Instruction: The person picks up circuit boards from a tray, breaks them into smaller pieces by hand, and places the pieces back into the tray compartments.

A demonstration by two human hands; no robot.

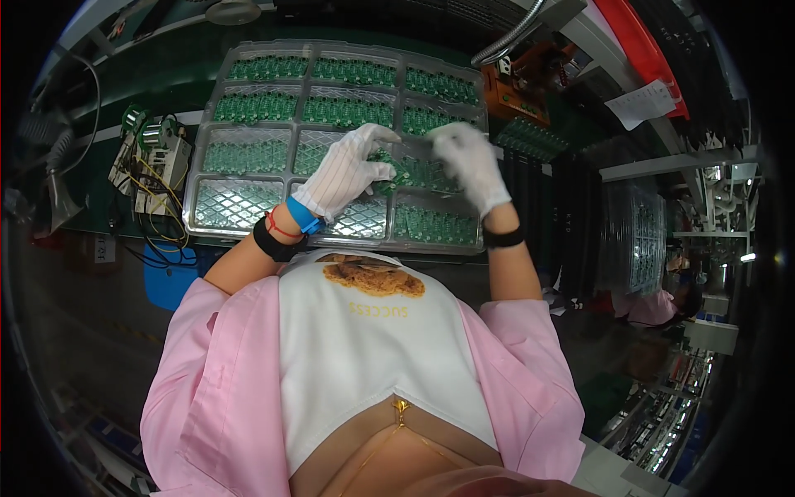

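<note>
My left hand (346,172), in a white striped glove, is curled over the middle of a clear compartmented tray (192,207). Between its thumb and fingers are small green circuit boards (401,177), partly hidden by the glove; their number is unclear. Just to the right, my white-gloved right hand (474,164) hovers over the tray's right column, apart from the left one. Motion smears its fingers, so what they hold, if anything, does not show. Rows of green circuit boards (348,110) fill several compartments, while the near-middle one (362,220) shows mostly bare, cross-patterned plastic.
Solder reels (159,132) and a pale device with yellow wires stand left of the tray. An orange box (515,95) sits at the far right, beside more green boards (534,139). A flexible metal tube (507,43) reaches in above. A blue bin (171,282) is below the bench's left side.
</note>
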